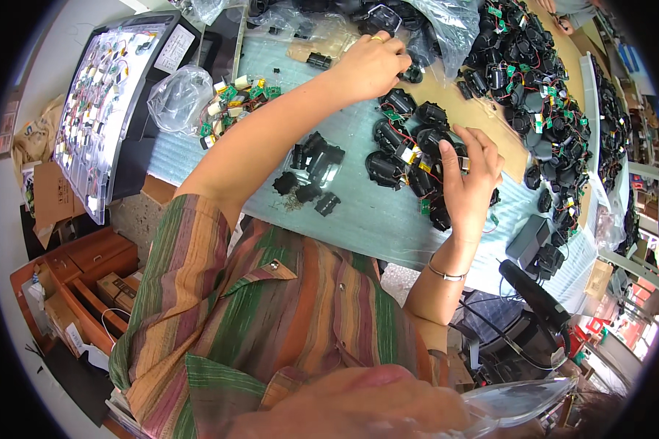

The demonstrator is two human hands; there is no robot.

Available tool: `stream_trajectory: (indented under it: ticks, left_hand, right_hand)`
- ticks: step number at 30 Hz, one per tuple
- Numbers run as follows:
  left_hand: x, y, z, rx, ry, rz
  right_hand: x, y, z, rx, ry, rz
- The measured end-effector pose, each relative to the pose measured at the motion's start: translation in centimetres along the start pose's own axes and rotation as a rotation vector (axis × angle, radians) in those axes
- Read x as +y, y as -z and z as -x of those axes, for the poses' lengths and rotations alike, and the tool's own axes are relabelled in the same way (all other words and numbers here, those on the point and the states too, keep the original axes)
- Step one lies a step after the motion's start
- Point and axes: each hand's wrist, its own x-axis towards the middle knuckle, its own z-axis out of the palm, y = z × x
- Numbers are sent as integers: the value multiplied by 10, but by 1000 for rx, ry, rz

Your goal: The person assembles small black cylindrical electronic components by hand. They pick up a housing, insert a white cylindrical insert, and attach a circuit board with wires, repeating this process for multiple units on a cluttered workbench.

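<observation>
Several black casings point(385, 170) lie bunched on the desk point(359, 227), just in front of the person. From where I stand, the right hand point(472, 175) is spread over the bunch's right side, thumb and fingers apart. The left hand point(373, 67) stretches beyond it, fingers curled down beside a small black part point(413, 74); whether it grips that, I can't tell. Green circuit boards point(228, 94) sit piled to the left, near a clear plastic bag point(179, 101).
</observation>
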Motion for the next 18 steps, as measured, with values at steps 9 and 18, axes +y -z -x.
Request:
stream_trajectory:
  ticks: [9,18]
  left_hand:
    - [-9,77,73,145,589,1806]
    - [-30,127,185,634,566,2083]
  right_hand:
    - [-40,-5,-3,-41,142,-417]
    - [-120,-79,-13,-424,601,-331]
